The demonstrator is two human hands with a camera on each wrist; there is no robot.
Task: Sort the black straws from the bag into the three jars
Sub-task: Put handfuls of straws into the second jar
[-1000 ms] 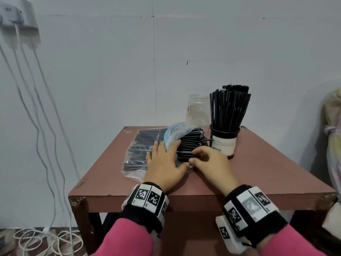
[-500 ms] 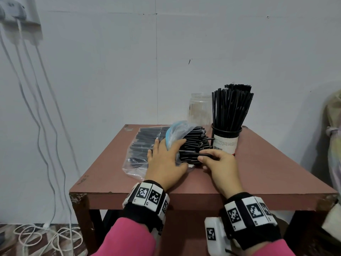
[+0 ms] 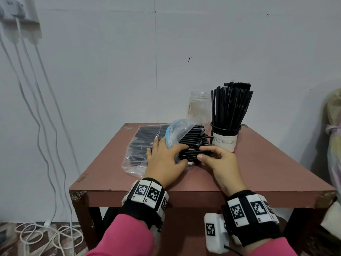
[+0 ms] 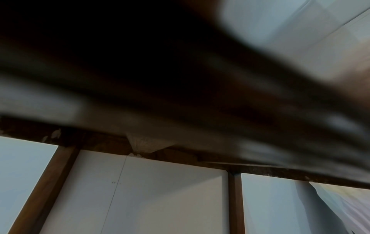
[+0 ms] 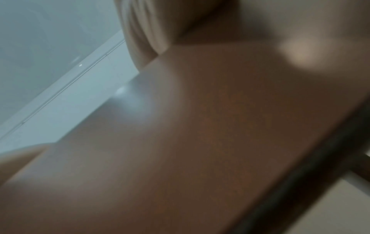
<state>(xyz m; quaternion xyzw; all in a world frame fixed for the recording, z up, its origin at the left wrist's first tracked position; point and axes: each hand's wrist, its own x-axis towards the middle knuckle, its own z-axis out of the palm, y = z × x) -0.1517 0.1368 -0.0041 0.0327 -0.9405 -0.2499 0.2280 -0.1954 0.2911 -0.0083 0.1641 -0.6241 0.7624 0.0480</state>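
In the head view, a crinkled clear plastic bag (image 3: 145,145) of thin black straws (image 3: 193,145) is lying on the reddish-brown table (image 3: 258,163). The left hand (image 3: 164,161) is pressing flat, fingers spread, on the bag. At its 3 o'clock, the right hand (image 3: 219,161) is pinching straw ends. A dark jar (image 3: 226,138) packed with upright straws is standing at 1 o'clock, a clear glass jar (image 3: 199,107) just behind. Both wrist views are blurring out, showing only the table's underside or surface.
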